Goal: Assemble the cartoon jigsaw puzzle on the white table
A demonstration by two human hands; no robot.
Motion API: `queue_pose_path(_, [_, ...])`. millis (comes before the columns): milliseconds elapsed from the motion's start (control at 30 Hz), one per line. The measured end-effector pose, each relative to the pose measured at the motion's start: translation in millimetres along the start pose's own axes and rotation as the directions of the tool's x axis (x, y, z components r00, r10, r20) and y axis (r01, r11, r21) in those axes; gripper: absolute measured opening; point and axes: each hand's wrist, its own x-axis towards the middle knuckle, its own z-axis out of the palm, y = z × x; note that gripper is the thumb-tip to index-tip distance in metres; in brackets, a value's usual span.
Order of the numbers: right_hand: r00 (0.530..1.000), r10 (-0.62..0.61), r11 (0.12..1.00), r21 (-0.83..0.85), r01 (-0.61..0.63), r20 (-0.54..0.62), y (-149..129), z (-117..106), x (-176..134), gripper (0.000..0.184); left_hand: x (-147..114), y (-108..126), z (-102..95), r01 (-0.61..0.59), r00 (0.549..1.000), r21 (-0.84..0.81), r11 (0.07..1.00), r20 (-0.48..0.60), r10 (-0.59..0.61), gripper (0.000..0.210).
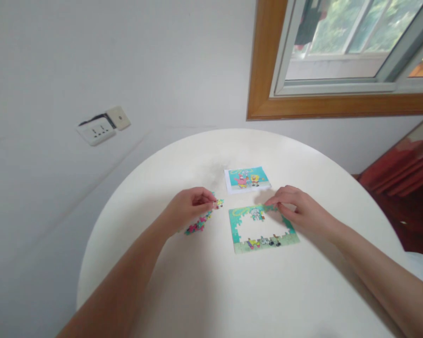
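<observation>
A partly assembled jigsaw puzzle (267,246) lies on the white round table, its border joined around an open middle. Inside, a small joined section with a pale cartoon face (256,214) hangs from the top edge. My right hand (299,211) is over the puzzle's upper right corner, fingertips close together and touching the edge; whatever they hold is hidden. To the left, my left hand (190,209) has thumb and fingers closed on a small puzzle piece (217,204). Loose pink, green and yellow puzzle pieces (197,225) are heaped beneath that hand, partly covered by it.
Behind the puzzle lies a picture card (248,179) with cartoon figures, on a white sheet. The table (211,300) meets a white wall that carries a power socket (97,130). A wood-framed window (338,103) is at the upper right, with red fabric (402,164) below.
</observation>
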Motion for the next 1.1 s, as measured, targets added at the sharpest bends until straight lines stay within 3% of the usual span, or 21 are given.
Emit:
queue_pose_path(167, [0.997,-0.065,0.994,0.080,0.068,-0.041,-22,4,3,0.028,0,9,42.9,-0.066,0.996,0.013,0.998,0.068,0.065,0.023])
queue_pose_path(267, [0.998,-0.066,0.997,0.046,0.066,0.016,-34,10,4,0.021,-2,13,56.5,-0.088,0.994,0.027,0.996,0.070,0.086,0.022])
queue_pose_path(400, [0.997,-0.062,0.998,0.034,0.060,0.043,-40,17,6,0.025,-5,18,63.5,-0.104,0.991,0.006,0.995,0.081,0.104,0.020])
queue_pose_path(600, [0.998,-0.069,0.991,0.111,0.068,0.007,-39,23,6,0.013,-4,20,69.4,-0.128,0.990,-0.018,0.992,0.061,0.129,0.019])
queue_pose_path(767, [0.999,-0.041,0.981,0.189,0.045,-0.021,-40,18,7,0.014,-4,18,71.1,-0.150,0.987,-0.018,0.989,0.049,0.151,0.023])
queue_pose_path(833, [0.999,-0.025,0.982,0.188,0.032,-0.039,-37,13,7,0.015,-4,16,70.5,-0.196,0.981,0.052,0.979,0.001,0.196,0.023])
queue_pose_path(933, [0.997,0.037,0.988,0.151,-0.027,-0.067,-26,4,6,0.017,-5,12,68.6,-0.361,0.919,0.300,0.883,-0.048,0.392,0.022])
queue_pose_path(1033, [0.994,0.082,0.995,0.067,-0.078,-0.067,-11,-4,4,0.019,-4,6,67.6,-0.521,0.826,0.444,0.729,0.045,0.563,0.027])
queue_pose_path(1100, [0.996,0.091,0.996,-0.013,-0.092,-0.020,-2,-7,3,0.020,-3,2,68.1,-0.561,0.798,0.470,0.682,0.091,0.595,0.029])
